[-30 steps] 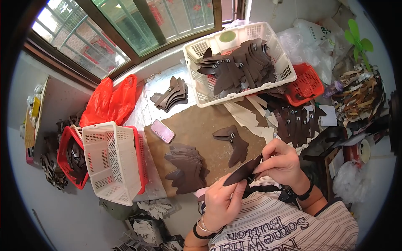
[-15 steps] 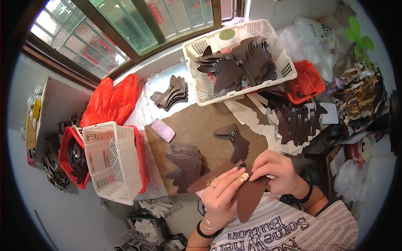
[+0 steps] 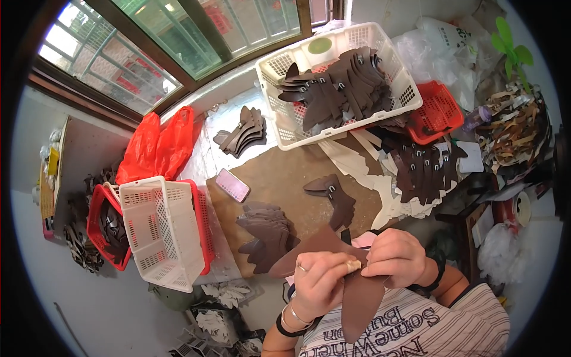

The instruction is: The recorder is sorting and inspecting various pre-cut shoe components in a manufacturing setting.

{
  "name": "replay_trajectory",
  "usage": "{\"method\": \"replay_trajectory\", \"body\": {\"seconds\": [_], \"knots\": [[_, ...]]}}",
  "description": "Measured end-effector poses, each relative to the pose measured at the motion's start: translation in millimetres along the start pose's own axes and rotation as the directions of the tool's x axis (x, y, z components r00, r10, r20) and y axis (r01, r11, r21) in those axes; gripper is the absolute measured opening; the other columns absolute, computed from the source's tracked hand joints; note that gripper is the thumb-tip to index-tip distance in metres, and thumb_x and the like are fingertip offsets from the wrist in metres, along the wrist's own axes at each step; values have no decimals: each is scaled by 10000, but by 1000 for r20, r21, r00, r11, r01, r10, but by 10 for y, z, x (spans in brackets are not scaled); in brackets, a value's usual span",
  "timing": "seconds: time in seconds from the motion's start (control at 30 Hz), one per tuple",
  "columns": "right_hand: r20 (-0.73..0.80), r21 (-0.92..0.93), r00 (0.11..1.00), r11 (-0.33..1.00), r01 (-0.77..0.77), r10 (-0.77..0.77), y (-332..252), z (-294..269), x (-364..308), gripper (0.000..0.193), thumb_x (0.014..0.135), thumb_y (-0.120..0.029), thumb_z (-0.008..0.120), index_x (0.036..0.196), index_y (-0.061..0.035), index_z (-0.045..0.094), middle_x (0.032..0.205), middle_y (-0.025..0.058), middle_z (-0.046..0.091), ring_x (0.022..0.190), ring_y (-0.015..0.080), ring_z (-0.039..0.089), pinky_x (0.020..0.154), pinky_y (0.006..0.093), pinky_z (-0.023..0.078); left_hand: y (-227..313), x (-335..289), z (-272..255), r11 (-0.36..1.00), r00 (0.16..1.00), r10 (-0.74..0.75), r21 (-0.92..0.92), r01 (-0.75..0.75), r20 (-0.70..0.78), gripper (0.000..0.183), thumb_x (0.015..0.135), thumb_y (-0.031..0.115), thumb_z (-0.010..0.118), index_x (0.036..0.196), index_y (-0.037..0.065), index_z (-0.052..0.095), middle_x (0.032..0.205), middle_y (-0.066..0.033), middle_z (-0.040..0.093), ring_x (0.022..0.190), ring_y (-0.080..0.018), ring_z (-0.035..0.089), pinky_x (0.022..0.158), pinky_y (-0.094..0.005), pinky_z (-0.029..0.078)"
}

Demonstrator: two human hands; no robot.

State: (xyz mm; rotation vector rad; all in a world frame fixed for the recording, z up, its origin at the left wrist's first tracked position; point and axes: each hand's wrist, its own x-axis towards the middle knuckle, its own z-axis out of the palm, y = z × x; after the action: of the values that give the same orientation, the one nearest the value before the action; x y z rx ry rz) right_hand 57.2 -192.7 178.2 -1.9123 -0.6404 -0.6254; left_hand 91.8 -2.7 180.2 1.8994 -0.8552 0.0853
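Observation:
Close to my body, both hands grip a brown leather-like cut-out piece (image 3: 361, 306) with pointed lobes. My left hand (image 3: 321, 279) is closed on its middle, with one lobe reaching out to the left and another hanging down. A yellowish wrap covers one of that hand's fingers. My right hand (image 3: 394, 259) pinches the piece's edge right beside those fingertips; whatever else lies in the pinch is hidden. Just beyond my hands, a similar dark piece with a small metal buckle (image 3: 332, 199) lies on the brown work mat (image 3: 279, 175). Left of it is a stack of brown pieces (image 3: 267, 232).
A white basket (image 3: 288, 143) of buckled pieces stands at the back, beside a red basket (image 3: 440, 113). More buckled pieces (image 3: 422, 172) lie right, on pale scraps (image 3: 386, 196). A phone (image 3: 232, 185) rests on the mat. At left stand a tipped white basket (image 3: 160, 238) and red bags (image 3: 157, 146).
The held piece has tilted, and its far lobe now stands up more. My left hand's fingers have curled from stretched to bent round it. My right hand has shifted slightly toward my body.

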Motion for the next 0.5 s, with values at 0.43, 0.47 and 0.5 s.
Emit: {"method": "replay_trajectory", "body": {"seconds": [0.43,0.47,0.5], "knots": [[-49,28,999,1000,-6,8,116,-96,-277,311,646,56,674,952,1,688,910,74,597,754,209,613,615,305,508,122,-18,159,1000,997,-8,26,10,-78,186,623,36,715,777,51,612,815,-81,664,696,-225,604,614,-305,479],[-64,12,998,1000,-12,13,94,-117,-311,311,646,56,674,952,1,688,910,74,597,754,209,613,615,305,508,135,-59,189,999,997,0,46,4,-71,228,630,24,748,807,48,606,824,-87,663,690,-232,601,611,-305,474],[-51,71,996,995,-70,74,63,-118,-322,338,645,67,672,976,6,650,910,84,576,762,235,602,616,317,511,147,-78,155,995,998,56,85,-56,-4,248,672,17,760,859,23,598,859,-112,659,730,-244,611,634,-316,484]]}}
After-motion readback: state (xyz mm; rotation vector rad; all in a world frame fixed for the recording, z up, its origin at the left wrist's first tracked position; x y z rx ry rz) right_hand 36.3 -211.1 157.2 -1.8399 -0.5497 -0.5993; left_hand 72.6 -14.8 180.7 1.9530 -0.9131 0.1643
